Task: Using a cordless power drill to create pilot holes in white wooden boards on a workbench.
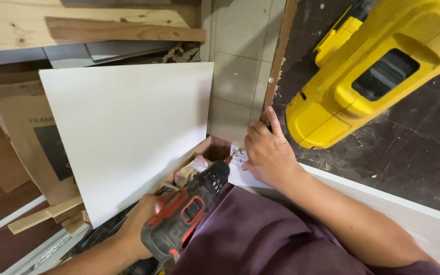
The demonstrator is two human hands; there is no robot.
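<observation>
My left hand [141, 221] grips a black and red cordless drill [187, 211] by its handle, its chuck pointing up and right toward the corner of a white board [413, 216]. My right hand [267, 153] rests on that corner of the board, fingers spread and pressing near the edge of the dark worktop [413, 147]. The drill's tip sits just left of my right hand. My purple-clad lap [250, 239] lies below both hands.
A large yellow power tool [378, 66] sits on the dark worktop above my right hand. A white panel [128, 132] leans at the left over cardboard and wood offcuts. An open box of small items [194, 168] lies beneath the drill. Wooden planks [87, 23] cross the top.
</observation>
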